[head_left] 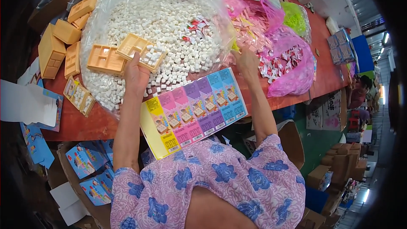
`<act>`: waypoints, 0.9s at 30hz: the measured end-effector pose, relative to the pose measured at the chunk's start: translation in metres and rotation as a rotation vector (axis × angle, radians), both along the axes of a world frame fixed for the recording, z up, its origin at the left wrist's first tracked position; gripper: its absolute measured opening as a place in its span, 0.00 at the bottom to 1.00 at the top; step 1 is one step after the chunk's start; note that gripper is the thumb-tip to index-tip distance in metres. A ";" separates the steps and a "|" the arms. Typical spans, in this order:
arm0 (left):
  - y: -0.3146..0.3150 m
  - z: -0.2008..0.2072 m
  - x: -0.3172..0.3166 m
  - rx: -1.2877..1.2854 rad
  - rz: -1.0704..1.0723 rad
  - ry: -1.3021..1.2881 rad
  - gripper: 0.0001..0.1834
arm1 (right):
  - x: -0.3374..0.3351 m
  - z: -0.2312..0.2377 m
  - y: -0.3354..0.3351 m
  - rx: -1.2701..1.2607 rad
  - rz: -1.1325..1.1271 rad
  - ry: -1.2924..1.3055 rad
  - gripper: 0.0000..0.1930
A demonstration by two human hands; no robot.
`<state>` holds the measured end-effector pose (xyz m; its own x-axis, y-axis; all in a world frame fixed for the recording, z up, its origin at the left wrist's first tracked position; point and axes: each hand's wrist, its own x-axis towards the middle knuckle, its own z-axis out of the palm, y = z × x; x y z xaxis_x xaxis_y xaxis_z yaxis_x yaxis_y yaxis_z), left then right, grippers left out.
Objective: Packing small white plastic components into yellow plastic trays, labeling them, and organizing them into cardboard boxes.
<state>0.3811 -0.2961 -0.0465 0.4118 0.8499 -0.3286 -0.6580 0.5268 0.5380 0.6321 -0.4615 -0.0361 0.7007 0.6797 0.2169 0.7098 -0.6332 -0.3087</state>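
Note:
My left hand (pixel 137 76) is closed on the edge of a yellow-orange compartment tray (pixel 135 44), thumb on top. White cubes fill its right-hand compartments; the left ones look bare. Just under it, another such tray (pixel 101 58) rests on a large heap of white cubes (pixel 140 12) in a clear plastic bag. My right hand (pixel 246 62) reaches to the edge of a pink bag of small pink and yellow pieces (pixel 250 29). Its fingers are drawn together by a yellow-green bit, and what they hold is too small to name. Small red-and-white packets (pixel 197 25) lie on the cubes.
A colourful printed sheet (pixel 199 110) lies across the table's front edge. Stacked yellow-orange trays (pixel 53 51) stand at left, near a filled one (pixel 79 95). Another pink bag holds red-and-white packets (pixel 282 65). Blue printed boxes (pixel 87 161) sit in a carton below.

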 end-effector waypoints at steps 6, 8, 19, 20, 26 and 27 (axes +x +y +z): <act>-0.004 0.001 -0.003 0.036 -0.025 -0.018 0.18 | 0.017 -0.026 0.015 0.004 -0.141 0.096 0.14; -0.003 0.001 -0.007 0.035 -0.029 -0.016 0.18 | 0.024 -0.026 0.009 0.054 -0.094 0.126 0.14; 0.004 0.001 -0.011 0.102 -0.061 0.094 0.18 | 0.046 0.002 -0.002 0.370 0.037 -0.036 0.10; 0.003 0.002 -0.011 0.115 -0.079 0.093 0.18 | 0.041 0.009 -0.004 0.424 0.009 -0.027 0.10; -0.001 -0.008 -0.003 0.166 -0.132 0.139 0.19 | 0.010 0.030 0.033 0.422 0.310 0.255 0.05; -0.002 -0.006 -0.002 0.171 -0.116 0.150 0.19 | -0.004 0.033 0.045 0.441 0.461 0.258 0.06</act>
<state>0.3789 -0.2985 -0.0521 0.4678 0.8481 -0.2487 -0.5045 0.4872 0.7128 0.6280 -0.4163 -0.0027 0.4275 0.8072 0.4070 0.7456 -0.0603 -0.6636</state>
